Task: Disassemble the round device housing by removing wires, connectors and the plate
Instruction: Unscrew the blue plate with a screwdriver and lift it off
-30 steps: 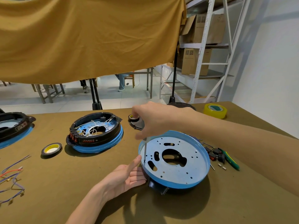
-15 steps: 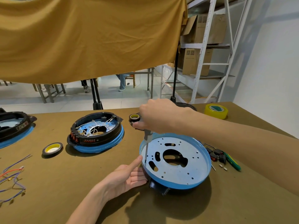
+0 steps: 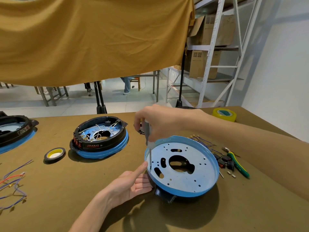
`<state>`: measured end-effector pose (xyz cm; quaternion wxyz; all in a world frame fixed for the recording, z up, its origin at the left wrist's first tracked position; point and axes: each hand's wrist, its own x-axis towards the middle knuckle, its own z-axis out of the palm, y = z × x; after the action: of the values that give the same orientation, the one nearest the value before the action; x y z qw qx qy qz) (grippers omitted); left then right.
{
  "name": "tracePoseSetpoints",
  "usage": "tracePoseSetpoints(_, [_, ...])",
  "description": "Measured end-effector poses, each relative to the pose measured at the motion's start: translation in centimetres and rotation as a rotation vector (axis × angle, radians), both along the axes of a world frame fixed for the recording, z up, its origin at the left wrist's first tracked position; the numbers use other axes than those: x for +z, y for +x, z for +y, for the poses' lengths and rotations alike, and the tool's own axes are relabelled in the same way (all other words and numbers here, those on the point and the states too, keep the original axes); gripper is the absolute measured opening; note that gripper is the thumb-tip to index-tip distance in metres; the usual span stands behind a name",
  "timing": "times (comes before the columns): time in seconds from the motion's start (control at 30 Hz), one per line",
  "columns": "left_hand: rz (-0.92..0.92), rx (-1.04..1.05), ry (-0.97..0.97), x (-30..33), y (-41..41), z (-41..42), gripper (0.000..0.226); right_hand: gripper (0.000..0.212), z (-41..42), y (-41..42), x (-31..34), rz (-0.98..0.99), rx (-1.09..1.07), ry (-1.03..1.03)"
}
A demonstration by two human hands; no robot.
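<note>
Right hand grips screwdriver upright, tip on plate near its left rim | left hand fingers straight, bracing round housing on table, thumb touching rim.

The right hand grips a screwdriver upright above the plate; its forearm crosses behind the plate. The left hand cups the plate's near-left rim, thumb raised.

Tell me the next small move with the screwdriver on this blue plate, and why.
Probably turn the screwdriver to back the screw out. The right hand grips its handle, its tip stands upright at the plate near the left rim, and the left hand steadies that edge.
</note>
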<state>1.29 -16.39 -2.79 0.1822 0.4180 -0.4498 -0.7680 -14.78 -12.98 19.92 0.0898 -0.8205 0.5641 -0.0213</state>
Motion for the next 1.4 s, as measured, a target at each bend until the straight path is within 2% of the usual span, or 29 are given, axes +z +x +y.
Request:
tracePoseSetpoints(0.03, [0.005,-0.003,0.0,0.0,0.0,0.0,0.104,0.035,0.1,0.0,0.1,-0.032,0.015,0.043])
tracePoseSetpoints(0.07, [0.008,-0.004,-0.001,0.0,0.0,0.0,0.104,0.034,0.2,0.1,-0.1,0.002,0.007,-0.005])
tracePoseSetpoints(0.13, [0.009,0.002,-0.004,0.0,0.0,0.0,0.103,0.034,0.2,0.5,-0.9,0.211,-0.051,-0.228])
tracePoseSetpoints(0.2, [0.006,0.007,0.003,0.0,-0.1,0.1,0.1,0.048,0.1,0.5,-1.3,0.33,-0.138,-0.386])
tracePoseSetpoints(0.27, [0.005,0.011,0.009,0.0,-0.1,0.1,0.094,0.04,-0.1,0.4,-1.3,0.281,-0.099,-0.342])
tracePoseSetpoints(0.33, [0.009,0.026,0.023,0.1,-0.1,0.1,0.091,0.011,0.1,0.2,-0.4,0.086,-0.013,-0.159])
tracePoseSetpoints(0.4, [0.01,0.03,0.034,0.2,-0.1,0.2,0.09,0.03,0.4,0.0,0.3,-0.019,0.047,-0.002])
tracePoseSetpoints(0.43, [0.011,0.03,0.033,0.2,-0.1,0.2,0.09,0.031,0.5,0.1,0.3,-0.011,0.051,-0.001])
tracePoseSetpoints(0.5, [0.012,0.031,0.023,0.2,-0.1,0.2,0.09,0.029,0.5,0.5,-0.5,0.124,0.002,-0.158])
tracePoseSetpoints(0.57, [0.003,0.034,0.026,0.3,-0.2,0.2,0.09,0.045,0.3,0.5,-1.0,0.307,-0.088,-0.342])
tracePoseSetpoints(0.6, [-0.003,0.033,0.026,0.3,-0.2,0.3,0.09,0.045,0.1,0.4,-1.1,0.338,-0.088,-0.363])
tracePoseSetpoints(0.63, [-0.009,0.031,0.024,0.4,-0.2,0.3,0.09,0.037,0.0,0.3,-1.0,0.301,-0.058,-0.332])
tracePoseSetpoints(0.7, [-0.016,0.028,0.02,0.4,-0.2,0.2,0.091,0.009,0.3,0.0,-0.2,0.099,0.013,-0.135])
tracePoseSetpoints(0.77, [-0.014,0.021,0.016,0.4,-0.2,0.2,0.09,0.033,0.4,-0.3,0.4,0.009,0.051,0.011])
tracePoseSetpoints(0.83, [-0.015,0.027,0.009,0.4,-0.2,0.3,0.091,0.034,0.4,-0.4,0.0,0.104,-0.007,-0.067])
tracePoseSetpoints(0.93, [-0.029,0.049,0.007,0.4,-0.2,0.4,0.094,0.044,0.2,-0.5,-1.0,0.344,-0.142,-0.345])
tracePoseSetpoints(0.97, [-0.032,0.047,0.004,0.4,-0.3,0.4,0.094,0.04,0.0,-0.5,-1.1,0.349,-0.121,-0.356])
tracePoseSetpoints(1.03, [-0.032,0.045,0.0,0.5,-0.3,0.4,0.095,0.013,-0.1,-0.8,-0.7,0.172,-0.033,-0.214])
tracePoseSetpoints(1.07, [-0.034,0.043,0.001,0.6,-0.3,0.4,0.095,0.013,0.1,-0.8,-0.2,0.08,0.003,-0.109])
tracePoseSetpoints(1.13, [-0.032,0.039,0.004,0.7,-0.3,0.5,0.096,0.035,0.4,-0.9,0.5,0.003,0.048,0.043])
tracePoseSetpoints(1.2, [-0.018,0.04,-0.001,0.6,-0.1,0.5,0.094,0.031,0.6,-0.5,0.1,0.115,0.008,-0.05])
tracePoseSetpoints(1.27, [-0.013,0.041,0.005,0.6,-0.1,0.6,0.094,0.041,0.8,-0.2,-0.7,0.325,-0.086,-0.26])
tracePoseSetpoints(1.3, [-0.013,0.039,0.012,0.7,-0.1,0.6,0.093,0.046,0.8,-0.1,-0.9,0.366,-0.103,-0.333])
tracePoseSetpoints(1.33, [-0.014,0.035,0.015,0.8,-0.1,0.6,0.092,0.044,0.7,-0.1,-1.1,0.374,-0.087,-0.357])
tracePoseSetpoints(1.4, [-0.008,0.027,0.02,0.9,-0.2,0.6,0.09,0.022,0.7,-0.1,-0.7,0.244,-0.018,-0.261])
